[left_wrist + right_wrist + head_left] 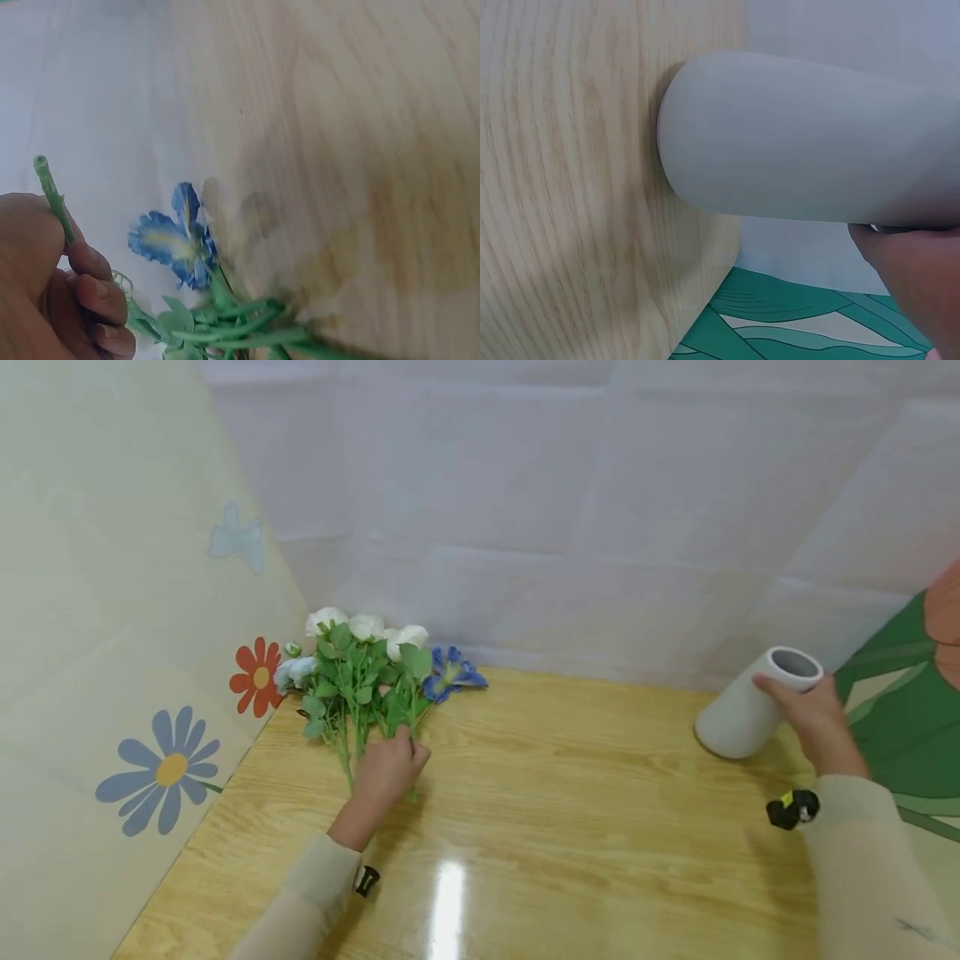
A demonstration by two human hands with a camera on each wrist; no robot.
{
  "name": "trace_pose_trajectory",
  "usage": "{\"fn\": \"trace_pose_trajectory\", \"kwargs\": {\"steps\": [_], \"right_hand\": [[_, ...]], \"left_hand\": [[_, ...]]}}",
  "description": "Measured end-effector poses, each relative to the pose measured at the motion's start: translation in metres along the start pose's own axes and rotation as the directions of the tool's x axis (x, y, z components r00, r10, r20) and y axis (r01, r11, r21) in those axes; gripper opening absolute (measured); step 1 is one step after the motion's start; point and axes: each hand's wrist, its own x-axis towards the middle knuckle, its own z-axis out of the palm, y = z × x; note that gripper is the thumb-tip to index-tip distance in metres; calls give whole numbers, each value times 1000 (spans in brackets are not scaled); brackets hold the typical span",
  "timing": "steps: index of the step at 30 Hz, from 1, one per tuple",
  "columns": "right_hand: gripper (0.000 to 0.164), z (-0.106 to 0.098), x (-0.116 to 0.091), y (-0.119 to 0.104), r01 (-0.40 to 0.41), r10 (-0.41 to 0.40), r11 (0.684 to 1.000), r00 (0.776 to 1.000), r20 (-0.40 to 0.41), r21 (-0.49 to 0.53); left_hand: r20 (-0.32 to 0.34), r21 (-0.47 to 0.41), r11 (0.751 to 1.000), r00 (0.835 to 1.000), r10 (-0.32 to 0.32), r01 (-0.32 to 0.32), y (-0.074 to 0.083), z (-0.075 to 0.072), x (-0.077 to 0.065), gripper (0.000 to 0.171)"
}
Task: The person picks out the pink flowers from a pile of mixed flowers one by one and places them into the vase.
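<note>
My left hand (pixel 386 768) grips a green flower stem (pixel 52 191), whose cut end sticks out past the fingers in the left wrist view. Around and beyond that hand is a bunch of artificial flowers: white roses (pixel 366 627), a pale blue bloom (pixel 296 672) and a blue iris (pixel 447 675) at the right side. Which bloom belongs to the gripped stem is hard to tell. Over on the right, my right hand (pixel 817 722) holds a white cylindrical vase (pixel 738 714) near its rim, thumb on the near side. The vase's base meets the table in the right wrist view.
The wooden table (pixel 570 810) runs back to a pale cloth backdrop (pixel 480 510). A panel with printed flowers (pixel 171 768) borders the left. Another panel with green leaves (pixel 892 735) stands close behind the right hand.
</note>
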Motion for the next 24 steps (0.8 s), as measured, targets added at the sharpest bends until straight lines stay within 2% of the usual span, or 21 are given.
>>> {"fn": "trace_pose_trajectory", "kwargs": {"steps": [6,12,14,17,19,21,24], "right_hand": [[109,6,-6,2,9,-9,1000,1000,14,3],[108,13,-11,-1,37,-36,999,999,36,-9],[97,16,-12,-1,85,-84,996,996,33,-19],[57,20,-16,0,165,-165,986,986,25,-27],[36,22,-18,0,204,-203,979,979,26,-24],[34,23,-21,0,214,-213,977,976,35,-19],[37,24,-26,-1,213,-211,977,976,43,-32]], "left_hand": [[77,-58,998,997,26,-22,10,8,-1,18],[124,-40,998,991,52,-47,19,15,0,15],[113,-35,996,990,86,-82,22,18,-1,14],[77,-22,991,988,134,-133,26,22,-1,15],[53,10,986,985,167,-168,29,26,-1,16],[45,36,982,982,182,-184,31,30,0,18],[72,63,980,981,183,-187,34,34,0,20]]}}
